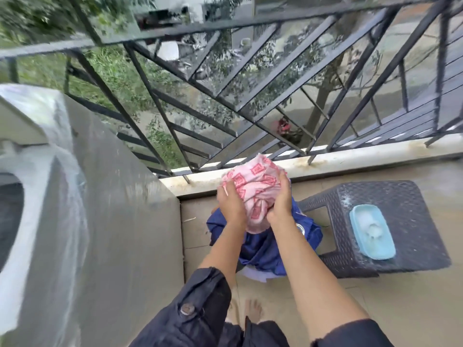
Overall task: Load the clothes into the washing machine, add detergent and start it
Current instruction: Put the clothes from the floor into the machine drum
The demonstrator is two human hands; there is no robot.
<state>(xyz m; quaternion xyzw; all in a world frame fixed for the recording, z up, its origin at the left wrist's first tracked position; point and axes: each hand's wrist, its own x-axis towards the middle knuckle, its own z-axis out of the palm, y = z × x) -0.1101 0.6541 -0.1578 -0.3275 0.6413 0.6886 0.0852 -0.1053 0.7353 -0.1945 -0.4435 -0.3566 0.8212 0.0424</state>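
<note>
A bundled pink cloth with red square prints point(253, 186) is held above the floor between my left hand point(230, 200) and my right hand point(280, 199), both gripping its sides. Beneath it lies a dark blue garment point(265, 249) on top of something white on the floor. The top-loading washing machine point(107, 221) stands at the left, grey, with clear plastic film over its side; its dark drum opening point(10, 216) shows at the far left edge. A light blue tub holding white powder point(372, 234) sits on a dark woven stool point(390, 221) at the right.
A black metal railing point(250, 101) runs along the balcony's pale ledge point(350, 156) just beyond the clothes. Tiled floor point(413, 309) spreads in front of the stool. My bare foot point(253, 309) shows below the clothes pile.
</note>
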